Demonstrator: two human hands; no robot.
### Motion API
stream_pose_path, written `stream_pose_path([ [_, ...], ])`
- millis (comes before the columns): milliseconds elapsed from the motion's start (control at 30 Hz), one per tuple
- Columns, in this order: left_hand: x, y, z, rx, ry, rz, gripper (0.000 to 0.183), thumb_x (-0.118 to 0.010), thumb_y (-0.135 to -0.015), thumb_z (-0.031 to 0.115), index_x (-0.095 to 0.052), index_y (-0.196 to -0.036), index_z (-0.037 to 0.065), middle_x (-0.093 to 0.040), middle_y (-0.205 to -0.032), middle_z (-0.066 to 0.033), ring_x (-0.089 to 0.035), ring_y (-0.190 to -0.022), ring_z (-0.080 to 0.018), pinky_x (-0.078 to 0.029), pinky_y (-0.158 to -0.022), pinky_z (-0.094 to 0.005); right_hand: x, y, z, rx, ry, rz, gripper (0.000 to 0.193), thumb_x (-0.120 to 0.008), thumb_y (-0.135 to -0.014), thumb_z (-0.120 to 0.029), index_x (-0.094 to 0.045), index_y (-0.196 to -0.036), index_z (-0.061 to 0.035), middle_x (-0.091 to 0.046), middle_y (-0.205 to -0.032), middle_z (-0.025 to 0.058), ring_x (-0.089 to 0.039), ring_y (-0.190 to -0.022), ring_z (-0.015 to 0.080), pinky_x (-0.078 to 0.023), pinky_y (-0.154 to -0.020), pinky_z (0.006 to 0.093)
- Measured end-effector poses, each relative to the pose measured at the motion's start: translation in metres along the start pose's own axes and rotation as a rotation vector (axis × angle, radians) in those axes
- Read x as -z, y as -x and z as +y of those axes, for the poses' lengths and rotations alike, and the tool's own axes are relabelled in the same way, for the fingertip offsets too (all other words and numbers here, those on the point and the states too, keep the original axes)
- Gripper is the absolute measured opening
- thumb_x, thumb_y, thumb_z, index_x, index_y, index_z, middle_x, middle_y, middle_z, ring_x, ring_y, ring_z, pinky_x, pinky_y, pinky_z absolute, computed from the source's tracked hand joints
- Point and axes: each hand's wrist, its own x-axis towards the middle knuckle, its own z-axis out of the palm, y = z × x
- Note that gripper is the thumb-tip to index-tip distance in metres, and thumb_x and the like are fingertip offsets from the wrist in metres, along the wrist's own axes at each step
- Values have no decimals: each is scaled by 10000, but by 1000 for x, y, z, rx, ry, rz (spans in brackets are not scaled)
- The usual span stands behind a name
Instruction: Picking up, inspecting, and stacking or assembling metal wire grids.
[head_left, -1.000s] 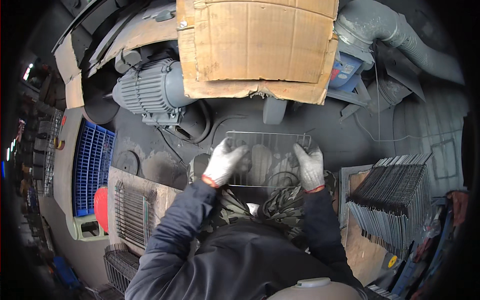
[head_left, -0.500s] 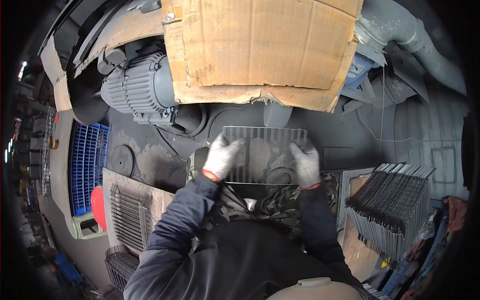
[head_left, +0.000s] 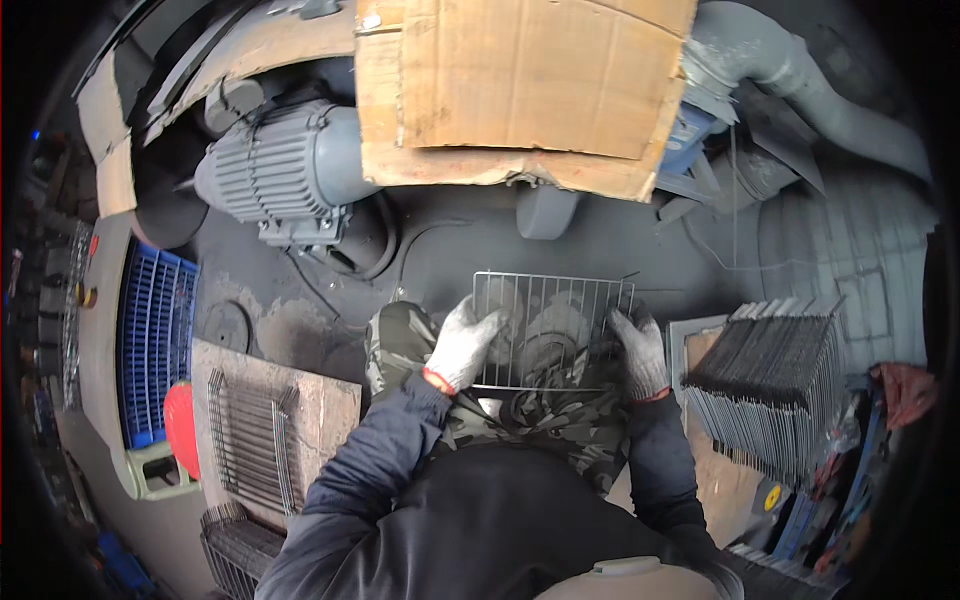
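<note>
My left hand (head_left: 465, 345) and, apparently, my shadowed right hand (head_left: 643, 352) grasp the wire rack (head_left: 546, 332), shifted rightward yet still held

Holds a wire rack (head_left: 552, 332) over camouflage trousers (head_left: 390, 350), gripping its left edge with the white-gloved left hand (head_left: 464, 345) and its right edge with the gloved, greyer right hand (head_left: 640, 355). Has a dense stack of dark wires (head_left: 770, 385) on the right, and a smaller row of wire frames (head_left: 251, 440) on a brown surface (head_left: 332, 400) to the left, near a red rounded thing (head_left: 182, 430) and a blue slatted panel (head_left: 157, 345). Faces a grey motor (head_left: 280, 165), a large cardboard sheet (head_left: 525, 90) and a thick grey duct (head_left: 790, 75).
</note>
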Motion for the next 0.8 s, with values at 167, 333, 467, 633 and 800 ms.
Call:
stream_pose_path([
  [167,7,7,-4,26,61,-38,228,-713,-1044,85,-612,-1236,17,-719,-940,-46,-673,-696,-118,-575,-613,-279,24,67,3,287,236,189,334,-709,-1021,-38,-635,-1343,10,-734,-1243,100,-688,-1109,173,-567,-983,336],
  [333,-8,14,8,75,43,-47,270,-726,-1030,86,-607,-1264,23,-680,-911,-27,-656,-699,-115,-575,-592,-281,63,162,41,439,328,572,273,-674,-1030,0,-613,-1296,5,-680,-1078,43,-637,-962,113,-545,-904,297],
  [467,-15,24,10,113,65,-117,297,-754,-1016,99,-617,-1269,24,-692,-951,-20,-659,-740,-100,-573,-619,-271,57,248,68,430,43,752,244,-708,-1051,-100,-608,-1250,0,-661,-964,68,-655,-818,160,-578,-806,350],
  [633,-16,29,-3,140,113,-151,288,-753,-1024,140,-625,-1256,28,-708,-984,-33,-660,-714,-113,-580,-624,-285,52,262,82,412,58,814,245,-692,-1061,-80,-592,-1267,6,-670,-1045,84,-673,-923,175,-583,-867,357],
  [800,-21,42,-13,104,152,-124,235,-731,-1037,155,-636,-1223,48,-705,-927,-23,-646,-662,-96,-562,-607,-271,37,205,41,558,408,668,355,-680,-1064,-89,-586,-1380,40,-675,-1223,132,-654,-1089,187,-537,-999,336],
])
